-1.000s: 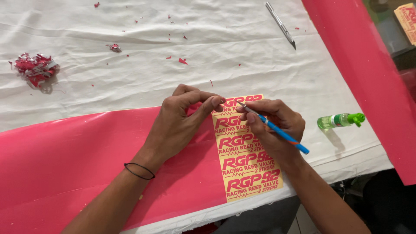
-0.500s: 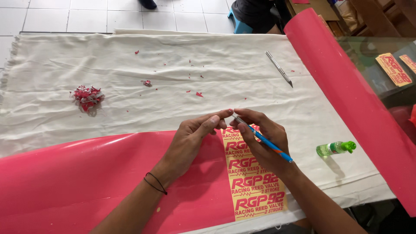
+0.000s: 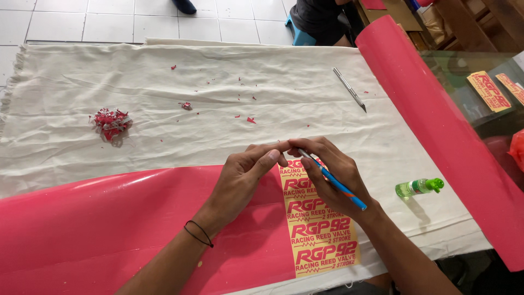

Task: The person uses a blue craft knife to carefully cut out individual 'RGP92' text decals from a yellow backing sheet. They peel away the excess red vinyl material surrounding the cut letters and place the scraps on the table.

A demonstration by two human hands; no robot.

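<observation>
My right hand grips a blue craft knife like a pen, its tip pointing up-left toward my left fingertips. My left hand has thumb and forefinger pinched together just above the top edge of a yellow sticker sheet with red lettering. Whether a scrap sits between the pinched fingers I cannot tell. The sticker sheet lies at the right end of a wide pink vinyl sheet spread over a white cloth. A black band circles my left wrist.
A pile of red and silver scraps lies at the left, with small red bits scattered mid-cloth. A second metal knife rests at the upper right. A green bottle lies on its side. A pink vinyl roll runs along the right.
The view tilted up and pulled back. Both hands lifted off the sticker sheet's top edge, and my left fingertips came together against the knife tip.
</observation>
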